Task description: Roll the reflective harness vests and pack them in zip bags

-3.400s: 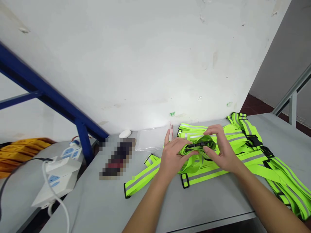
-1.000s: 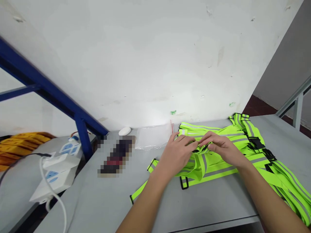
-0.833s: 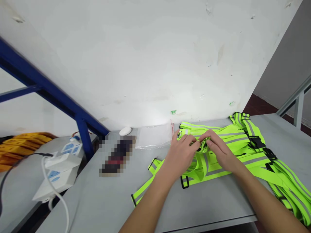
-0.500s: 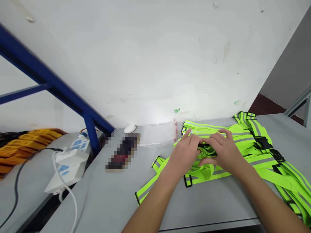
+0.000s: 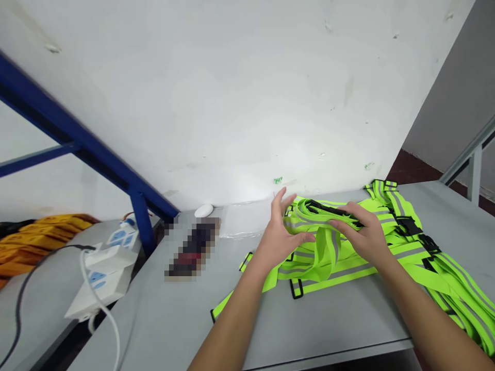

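A neon-yellow reflective strap vest (image 5: 323,242) with grey bands and black trim is bunched between my hands above the grey table (image 5: 328,319). My left hand (image 5: 278,237) grips the bundle's left side, thumb under it and fingers raised. My right hand (image 5: 363,234) holds the right side of the bundle from above, fingers curled over the folded straps. Loose ends of the vest trail down onto the table toward the front left. More vests of the same kind (image 5: 436,257) lie spread to the right.
A clear plastic bag (image 5: 243,221) lies against the white wall, with a small white oval object (image 5: 203,210) and a blurred dark item (image 5: 191,247) to its left. White power strips (image 5: 102,278) with cables sit on a lower surface at left, beside a blue steel frame (image 5: 143,226).
Both hands have lifted the bundled vest a little off the table and drawn it wider. My left fingers have opened upward. The strap end at front left has slid slightly.
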`<state>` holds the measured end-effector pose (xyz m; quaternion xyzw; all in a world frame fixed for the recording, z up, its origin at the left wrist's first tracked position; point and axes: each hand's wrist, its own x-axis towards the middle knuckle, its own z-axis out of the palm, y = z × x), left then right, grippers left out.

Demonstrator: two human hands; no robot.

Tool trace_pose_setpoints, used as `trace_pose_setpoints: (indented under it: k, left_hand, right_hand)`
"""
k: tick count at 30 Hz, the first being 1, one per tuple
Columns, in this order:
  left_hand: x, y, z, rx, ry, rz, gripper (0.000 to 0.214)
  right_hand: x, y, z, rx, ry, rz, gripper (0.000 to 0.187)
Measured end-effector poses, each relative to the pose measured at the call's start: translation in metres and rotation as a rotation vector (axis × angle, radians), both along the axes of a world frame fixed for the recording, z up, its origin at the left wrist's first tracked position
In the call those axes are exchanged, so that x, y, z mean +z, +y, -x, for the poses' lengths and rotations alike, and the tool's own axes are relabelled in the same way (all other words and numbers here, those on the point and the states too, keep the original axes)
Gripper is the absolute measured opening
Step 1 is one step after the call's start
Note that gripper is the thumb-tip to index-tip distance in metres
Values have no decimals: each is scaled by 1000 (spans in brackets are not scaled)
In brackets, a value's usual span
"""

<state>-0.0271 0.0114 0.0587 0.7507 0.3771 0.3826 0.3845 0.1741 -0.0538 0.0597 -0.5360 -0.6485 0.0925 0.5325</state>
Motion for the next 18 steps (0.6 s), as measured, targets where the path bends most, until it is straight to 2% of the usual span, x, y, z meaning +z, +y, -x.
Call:
trace_pose_setpoints:
  k: [2,4,7,10,13,15,18]
  left_hand:
    - [1,2,0,-86,32,134,94]
    - [3,2,0,-156,105,214,67]
    - [12,2,3,-141,172,178,42]
    - [24,4,17,-99,254,114,36]
    - [34,7,41,-231,397,104,36]
    - [37,7,58,-260,461,90,37]
    - [33,-1,71,-88,425,22,53]
  right_hand:
    - [3,0,-1,32,99,62,18]
    - [4,0,-3,36,174,106,19]
    - [2,3,-6,-30,289,163,23]
    - [-2,7,-10,-165,392,203,30]
    - [-5,9,-13,-231,465,211,33]
    - [-5,10,-13,-231,482,202,34]
    - [0,9,-11,-232,494,198,36]
